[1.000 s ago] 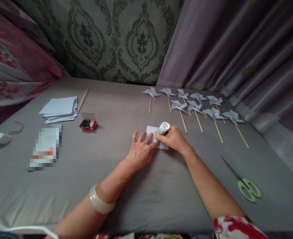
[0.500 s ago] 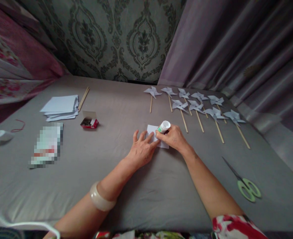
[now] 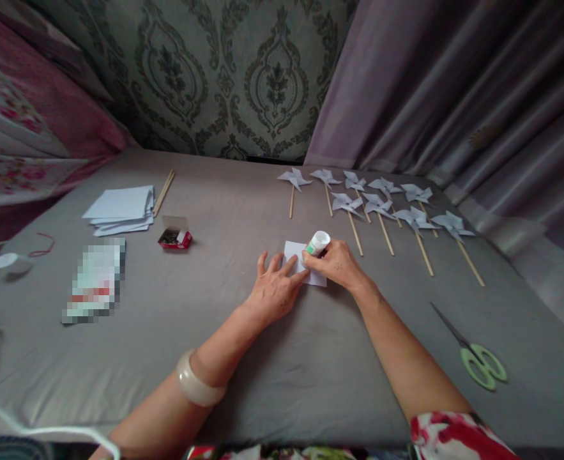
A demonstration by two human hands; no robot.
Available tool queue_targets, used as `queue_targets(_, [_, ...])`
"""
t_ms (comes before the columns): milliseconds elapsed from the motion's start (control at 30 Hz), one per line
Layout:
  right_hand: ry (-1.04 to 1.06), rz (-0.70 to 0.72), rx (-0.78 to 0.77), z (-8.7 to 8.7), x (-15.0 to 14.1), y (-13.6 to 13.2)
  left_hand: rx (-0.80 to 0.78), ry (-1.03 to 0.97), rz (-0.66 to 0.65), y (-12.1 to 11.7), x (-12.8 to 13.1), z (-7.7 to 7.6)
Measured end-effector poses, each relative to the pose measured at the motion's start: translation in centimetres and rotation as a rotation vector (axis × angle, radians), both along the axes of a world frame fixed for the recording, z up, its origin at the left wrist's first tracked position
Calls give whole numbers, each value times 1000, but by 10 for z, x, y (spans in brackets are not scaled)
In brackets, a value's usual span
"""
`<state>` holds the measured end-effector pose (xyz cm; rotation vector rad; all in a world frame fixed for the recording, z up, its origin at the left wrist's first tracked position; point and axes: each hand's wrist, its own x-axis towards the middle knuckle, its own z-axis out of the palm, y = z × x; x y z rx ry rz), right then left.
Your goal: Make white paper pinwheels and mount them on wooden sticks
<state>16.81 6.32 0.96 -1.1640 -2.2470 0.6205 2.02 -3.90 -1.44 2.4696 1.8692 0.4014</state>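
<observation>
A small white paper [image 3: 292, 250] lies flat on the grey cloth surface in front of me. My left hand [image 3: 276, 289] rests with fingers spread, its fingertips pressing on the paper's left part. Tilted over the paper, a white glue stick [image 3: 318, 243] with a green patch is gripped in my right hand [image 3: 336, 265], thumb and fingers wrapped round it. The glue stick's lower end is hidden behind the fingers, so its contact with the paper cannot be made out.
Several white paper pinwheels [image 3: 379, 205] on sticks lie at the back right. Green-handled scissors [image 3: 471, 348] lie to the right. On the left are a paper stack [image 3: 119, 209], wooden sticks [image 3: 165, 191], a small red box [image 3: 175, 239], a blurred packet [image 3: 96, 279] and a white cable [image 3: 4, 412].
The whole view has shifted slightly, moving the things a little to the right in the picture. Both hands keep nearly the same pose on the paper and the glue stick.
</observation>
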Motion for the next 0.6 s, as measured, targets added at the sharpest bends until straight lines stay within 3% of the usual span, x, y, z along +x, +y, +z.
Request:
queue_targets(200, [-8,21,56,0,-2,-2,9,13,1,0,1,1])
queue_targets(333, [-40,38,4,4,-3,-3,5,27,4,0,1,2])
queue_targets(433, [-27,-30,-64,9,-1,-1,10,35,2,0,0,2])
queue_targets(500, [65,-140,-97,14,2,3,18,42,-5,0,0,1])
queue_targets(600, [407,-284,-171,24,8,10,33,41,-21,1,-1,0])
